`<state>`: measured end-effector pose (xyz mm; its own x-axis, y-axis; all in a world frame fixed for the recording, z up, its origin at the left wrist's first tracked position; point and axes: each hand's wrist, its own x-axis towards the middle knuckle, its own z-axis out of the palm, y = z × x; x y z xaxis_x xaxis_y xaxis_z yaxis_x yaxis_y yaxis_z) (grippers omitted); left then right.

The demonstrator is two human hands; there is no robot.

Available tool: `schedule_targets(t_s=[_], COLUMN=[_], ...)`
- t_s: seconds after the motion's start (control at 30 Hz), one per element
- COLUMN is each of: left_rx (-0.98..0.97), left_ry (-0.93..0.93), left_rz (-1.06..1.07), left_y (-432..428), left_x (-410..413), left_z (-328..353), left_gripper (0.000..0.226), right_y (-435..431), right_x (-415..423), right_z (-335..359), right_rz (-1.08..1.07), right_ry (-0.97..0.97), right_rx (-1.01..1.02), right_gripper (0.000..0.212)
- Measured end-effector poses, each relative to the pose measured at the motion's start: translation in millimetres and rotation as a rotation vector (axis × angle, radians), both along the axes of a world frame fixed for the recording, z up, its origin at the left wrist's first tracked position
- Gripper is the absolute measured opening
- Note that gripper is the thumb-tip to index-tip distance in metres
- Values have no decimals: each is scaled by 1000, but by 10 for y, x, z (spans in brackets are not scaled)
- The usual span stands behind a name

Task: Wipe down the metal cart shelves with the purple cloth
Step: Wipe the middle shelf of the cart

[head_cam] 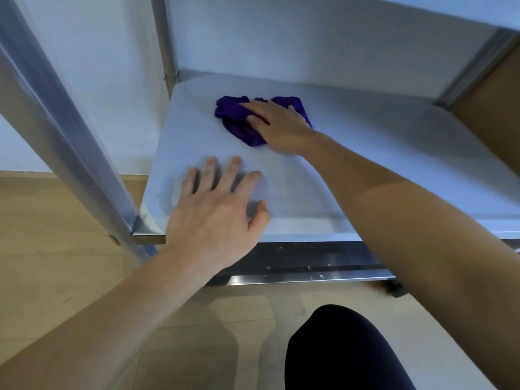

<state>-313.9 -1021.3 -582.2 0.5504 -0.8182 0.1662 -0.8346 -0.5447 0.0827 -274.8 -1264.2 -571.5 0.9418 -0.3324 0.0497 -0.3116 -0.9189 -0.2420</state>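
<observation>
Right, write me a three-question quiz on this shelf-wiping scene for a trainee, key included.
1. Which hand is pressing on the cloth? A) left B) right C) both
2. True or false: the left hand lies flat on the shelf with its fingers spread.
3. Fill in: the cloth sits nearer the ____ edge of the shelf (front or back).

Key: 1 B, the right hand; 2 true; 3 back.
</observation>
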Motion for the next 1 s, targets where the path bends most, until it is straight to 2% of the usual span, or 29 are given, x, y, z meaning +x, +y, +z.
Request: schedule_targets(t_s=[0.1,0.27,0.37,0.5,0.63,0.8,0.9,1.0], left_rx=[3,0,16,45,47,52,43,29], left_ry=[-2,-6,-10,-8,31,48,44,37], left_rz=[-4,-8,-18,-29,-33,-30,-39,-30], left_y=[-12,0,-12,-6,-6,-6,2,2], left_x=[-4,9,24,30,29,40,42,21], left_z=[15,-10,-28,-9,1,-8,4,13], left_gripper=[60,59,58,57,61,62,61,58], right_y=[-335,-925,-1016,-988,-719,260,516,361], right_x=[-155,-579,-558,-255,225,954,872,427], right_z=[18,68,75,70,110,30,32,25], right_rz=[-78,-357,-491,-534,-450,-33,135,211], right_ry=[10,-10,18,64,93,107,62,31], right_rx=[-47,-100,-56,50,20,-19,33,38], right_gripper=[44,46,51,54,52,47,45,44])
